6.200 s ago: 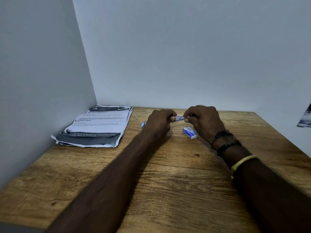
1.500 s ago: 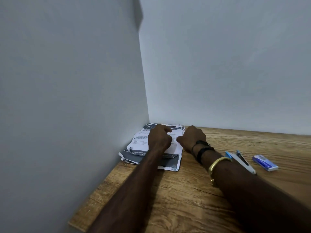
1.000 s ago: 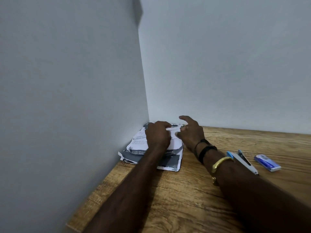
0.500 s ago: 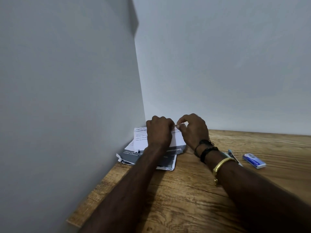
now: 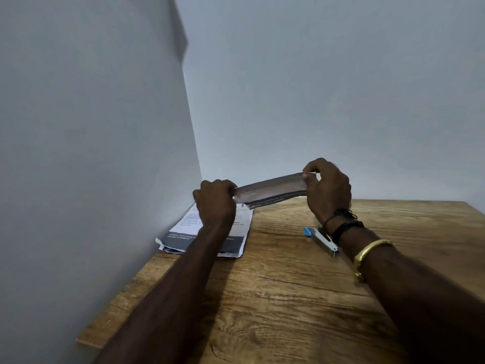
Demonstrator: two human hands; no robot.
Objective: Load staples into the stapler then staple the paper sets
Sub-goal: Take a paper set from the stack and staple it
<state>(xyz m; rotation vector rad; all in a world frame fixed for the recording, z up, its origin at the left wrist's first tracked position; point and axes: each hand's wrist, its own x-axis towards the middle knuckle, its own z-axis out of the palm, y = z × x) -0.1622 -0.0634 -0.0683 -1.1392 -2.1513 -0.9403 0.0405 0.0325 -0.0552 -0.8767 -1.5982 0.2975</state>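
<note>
My left hand (image 5: 216, 203) and my right hand (image 5: 328, 189) each grip one end of a set of printed sheets (image 5: 270, 190), held nearly flat in the air above the table. Below it, against the left wall, lies the paper pile (image 5: 210, 232), white with dark bands; my left forearm crosses it. The stapler (image 5: 321, 240), white and metal with a blue tip, lies on the table under my right wrist, partly hidden by it. The staple box is out of sight.
The wooden table (image 5: 288, 298) meets a grey wall on the left and another at the back. Its left front corner shows at the lower left. My right wrist wears black bands and a gold bangle (image 5: 367, 252).
Both hands have lifted a set of sheets off the pile and carried it up and to the right. The staple box has dropped out of view behind my right arm.
</note>
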